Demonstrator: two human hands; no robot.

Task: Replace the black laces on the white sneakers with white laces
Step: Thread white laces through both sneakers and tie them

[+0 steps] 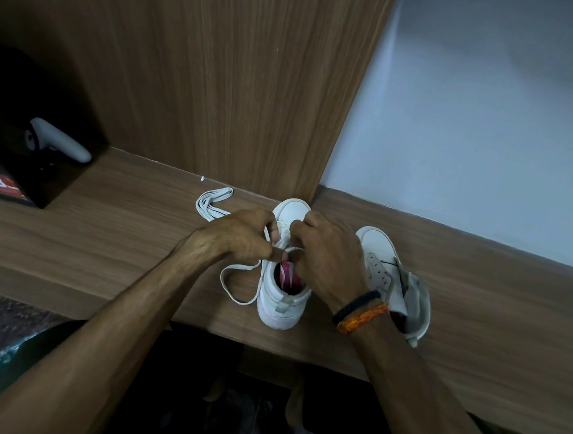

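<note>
A white sneaker (pixel 281 299) with a pink lining stands on the wooden desk (pixel 124 239), toe pointing away from me. My left hand (pixel 239 235) pinches a white lace (pixel 236 282) at the shoe's left side; the lace loops down onto the desk beside the heel. My right hand (pixel 326 253) curls over the tongue and pinches the lace there. My fingers hide the eyelets. A second white sneaker (pixel 382 257) lies to the right with bare eyelets and no lace. A folded bundle of white lace (pixel 211 204) rests behind my left hand.
A wooden panel (pixel 220 76) rises right behind the sneakers, with a pale wall (pixel 471 128) to its right. At far left a grey controller (pixel 60 140) sits on a black box (pixel 13 177). The desk's front edge runs just below the shoes.
</note>
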